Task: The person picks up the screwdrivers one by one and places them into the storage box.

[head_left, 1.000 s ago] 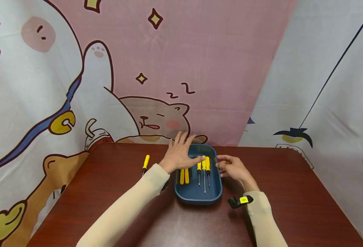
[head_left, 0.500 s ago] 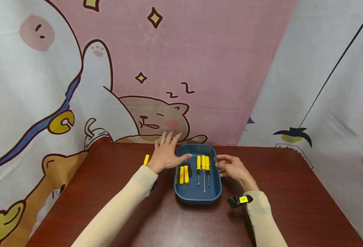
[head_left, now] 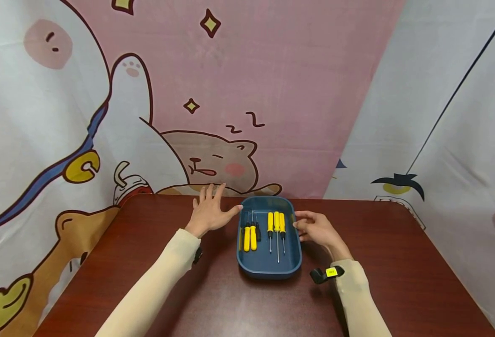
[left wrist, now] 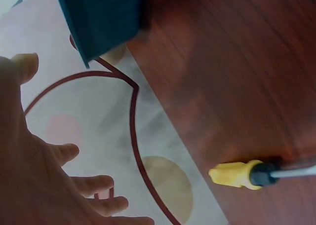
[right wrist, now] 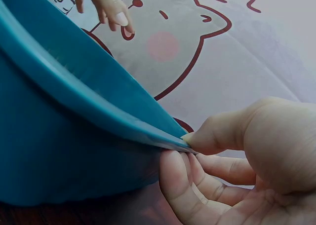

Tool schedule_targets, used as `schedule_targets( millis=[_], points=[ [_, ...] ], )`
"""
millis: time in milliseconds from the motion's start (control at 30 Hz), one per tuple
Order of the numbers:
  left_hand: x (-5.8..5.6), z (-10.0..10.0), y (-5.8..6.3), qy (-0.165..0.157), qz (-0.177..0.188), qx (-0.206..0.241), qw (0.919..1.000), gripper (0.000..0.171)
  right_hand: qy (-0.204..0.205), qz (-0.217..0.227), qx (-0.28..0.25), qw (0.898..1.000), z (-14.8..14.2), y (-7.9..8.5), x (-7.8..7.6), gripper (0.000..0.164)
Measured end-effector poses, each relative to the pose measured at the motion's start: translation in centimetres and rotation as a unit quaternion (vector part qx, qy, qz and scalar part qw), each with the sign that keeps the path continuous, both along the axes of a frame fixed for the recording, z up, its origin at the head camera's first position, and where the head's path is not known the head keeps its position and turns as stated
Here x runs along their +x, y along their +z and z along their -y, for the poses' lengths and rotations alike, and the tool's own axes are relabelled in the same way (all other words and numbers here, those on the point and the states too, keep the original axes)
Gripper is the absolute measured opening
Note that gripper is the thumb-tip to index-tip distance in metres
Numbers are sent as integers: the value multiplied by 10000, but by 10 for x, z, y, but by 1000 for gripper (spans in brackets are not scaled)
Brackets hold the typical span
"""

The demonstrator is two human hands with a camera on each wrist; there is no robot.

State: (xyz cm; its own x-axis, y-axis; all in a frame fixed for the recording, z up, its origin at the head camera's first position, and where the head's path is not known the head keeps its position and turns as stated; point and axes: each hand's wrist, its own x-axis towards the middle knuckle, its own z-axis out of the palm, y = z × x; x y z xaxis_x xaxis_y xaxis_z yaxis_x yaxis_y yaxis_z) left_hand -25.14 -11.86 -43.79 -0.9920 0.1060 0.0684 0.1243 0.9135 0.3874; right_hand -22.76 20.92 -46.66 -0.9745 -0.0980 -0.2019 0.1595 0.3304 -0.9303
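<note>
A blue tray (head_left: 268, 273) stands on the table. Three yellow-handled screwdrivers (head_left: 277, 223) lie along its right side, shafts toward the near end. On its left side, more yellow-handled screwdrivers (head_left: 253, 238) point the other way, beside a small dark piece (head_left: 258, 232). My right hand (head_left: 319, 232) pinches the tray's right rim (right wrist: 148, 129) between thumb and fingers. Left of the tray, my left hand (head_left: 209, 213) is held with fingers spread and nothing in it, its thumb by the rim. One yellow-and-black screwdriver (left wrist: 234, 174) lies on the table in the left wrist view, hidden behind the hand in the head view.
The dark red wooden table (head_left: 239, 309) ends at a back edge just beyond the tray. A cartoon-printed cloth (head_left: 298, 93) hangs behind it. Both wrists carry small black cameras; the right one's band (head_left: 327, 274) shows a yellow label.
My left hand has moved left, from over the tray to beside it, uncovering the tray's left screwdrivers and covering the loose one on the table. The right hand stays at the rim.
</note>
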Motion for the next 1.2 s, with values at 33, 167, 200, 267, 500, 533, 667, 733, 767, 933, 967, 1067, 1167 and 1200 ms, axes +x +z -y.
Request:
schedule_targets(
  millis=[33, 167, 200, 267, 500, 533, 667, 733, 767, 933, 967, 1067, 1167, 1200],
  points=[
    [0, 3, -1, 27, -6, 41, 10000, 98, 3, -1, -12, 10000, 0, 0, 0, 48],
    [2, 12, -6, 162, 58, 200, 9997, 97, 3, 0, -57, 10000, 0, 0, 0, 48],
    [3, 15, -7, 184, 80, 235, 9995, 97, 3, 2, -55, 10000, 0, 0, 0, 48],
    [4, 19, -11, 249, 144, 295, 9992, 98, 2, 10, -55, 10000, 0, -1, 0, 48],
    [5, 33, -21, 544, 346, 246, 9976, 103, 30, 2, -97, 9999, 0, -3, -1, 48],
    [5, 35, -21, 581, 376, 247, 9973, 104, 38, -6, -100, 9999, -1, -3, -1, 48],
    [7, 41, -22, 673, 455, 225, 9964, 104, 39, -18, -113, 9999, -1, -3, -1, 48],
    [9, 45, -24, 687, 492, 211, 9962, 103, 37, -20, -106, 9999, -1, -2, -1, 48],
    [9, 46, -25, 696, 517, 192, 9960, 103, 31, -16, -108, 9999, -1, -2, -1, 48],
    [13, 53, -31, 765, 701, 145, 9945, 96, 19, -6, -95, 10000, 0, -2, 0, 49],
    [13, 54, -32, 786, 727, 147, 9941, 93, 14, -4, -87, 10000, 0, -2, 0, 49],
    [15, 56, -33, 832, 748, 123, 9936, 83, -3, 0, -57, 10000, 0, -1, 0, 49],
    [15, 57, -34, 838, 705, 91, 9939, 75, -23, 2, -53, 10000, 0, -1, 0, 49],
    [15, 58, -35, 825, 680, 89, 9942, 73, -19, 3, -61, 10000, 0, -1, 0, 49]
  ],
)
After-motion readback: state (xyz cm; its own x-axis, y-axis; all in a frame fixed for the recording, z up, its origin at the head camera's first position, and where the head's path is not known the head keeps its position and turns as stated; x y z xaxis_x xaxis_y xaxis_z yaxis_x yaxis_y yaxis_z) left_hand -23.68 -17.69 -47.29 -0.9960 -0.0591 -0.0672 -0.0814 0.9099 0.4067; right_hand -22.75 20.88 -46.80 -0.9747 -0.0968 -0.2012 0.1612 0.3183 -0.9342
